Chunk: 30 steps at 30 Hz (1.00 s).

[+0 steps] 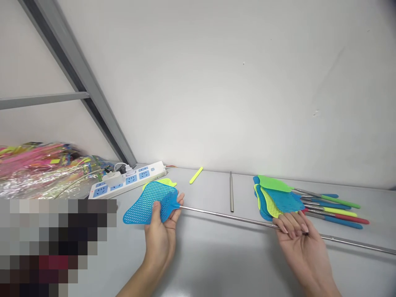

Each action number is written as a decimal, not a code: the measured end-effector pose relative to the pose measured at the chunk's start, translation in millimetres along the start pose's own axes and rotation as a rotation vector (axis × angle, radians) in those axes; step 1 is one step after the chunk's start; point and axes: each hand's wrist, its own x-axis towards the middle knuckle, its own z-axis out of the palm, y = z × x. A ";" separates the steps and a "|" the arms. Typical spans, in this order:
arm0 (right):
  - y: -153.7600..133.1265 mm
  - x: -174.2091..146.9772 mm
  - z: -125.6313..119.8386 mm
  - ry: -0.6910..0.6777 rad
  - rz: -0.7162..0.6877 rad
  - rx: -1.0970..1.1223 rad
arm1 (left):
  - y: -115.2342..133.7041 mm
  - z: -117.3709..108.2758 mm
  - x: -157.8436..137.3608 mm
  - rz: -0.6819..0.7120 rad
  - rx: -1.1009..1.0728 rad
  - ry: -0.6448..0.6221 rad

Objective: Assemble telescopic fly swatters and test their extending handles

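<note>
A blue fly swatter (148,204) with a perforated head and a long, drawn-out metal rod lies across both hands above the table. My left hand (162,233) grips the head, thumb on top and fingers behind it. My right hand (298,237) is wrapped round the rod, palm up, farther right; the rod runs on past the frame's right edge. Just behind my right hand lies a pile of fly swatters (275,200) with blue, green and yellow heads. A loose metal tube (232,192) and a yellow handle (196,175) rest near the wall.
A white power strip (131,179) with plugs in it sits at the left, partly beside a yellow swatter head (167,181). Plastic-wrapped colourful packages (46,169) are heaped at the far left. A grey metal frame post (93,95) stands against the white wall (232,82).
</note>
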 end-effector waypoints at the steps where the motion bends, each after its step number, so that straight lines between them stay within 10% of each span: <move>1: -0.7 0.7 -0.4 0.005 -0.007 -0.009 | -2.0 -0.3 -2.2 0.013 0.004 -0.005; 30: 7.8 1.3 -4.7 0.015 -0.026 -0.095 | -12.9 -2.5 -29.3 -0.010 0.000 -0.027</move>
